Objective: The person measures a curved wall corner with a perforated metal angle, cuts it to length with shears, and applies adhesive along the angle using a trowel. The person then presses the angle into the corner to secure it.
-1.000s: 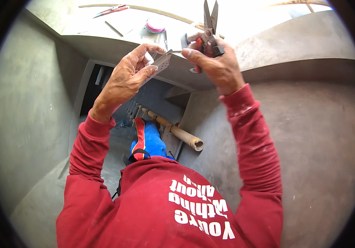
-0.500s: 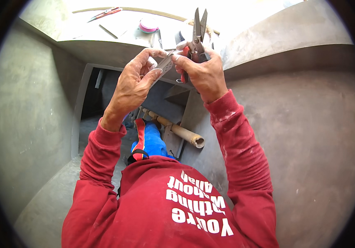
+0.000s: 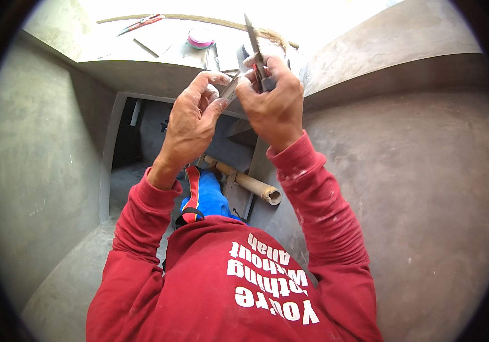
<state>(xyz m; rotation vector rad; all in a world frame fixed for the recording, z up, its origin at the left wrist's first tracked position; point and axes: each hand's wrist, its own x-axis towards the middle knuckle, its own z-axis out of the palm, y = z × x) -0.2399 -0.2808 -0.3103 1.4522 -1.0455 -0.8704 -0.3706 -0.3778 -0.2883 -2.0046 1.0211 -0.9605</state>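
My left hand (image 3: 189,121) is raised in front of me, its thumb and fingers pinching a narrow white perforated strip (image 3: 231,90). Close beside it on the right, my right hand (image 3: 278,108) is closed around a pair of snips (image 3: 253,41) with dark blades and red on the handles. The blades point up and away from me, seen nearly edge-on, so I cannot tell whether they are parted. My right thumb is close to the strip's upper end; whether it touches is unclear. White dust coats the fingertips of both hands.
Beyond my hands, a bright ledge holds a pink-and-white round item (image 3: 200,39), a red-handled tool (image 3: 142,24) and a long thin wooden strip (image 3: 199,19). Grey plastered walls (image 3: 45,154) rise on both sides. Below, a cardboard-like tube (image 3: 256,187) lies near a blue item (image 3: 212,194).
My right hand has turned, so the snips' spread blades now appear edge-on. It has shifted slightly left, with the forearm. The strip is tilted and its holes show less.
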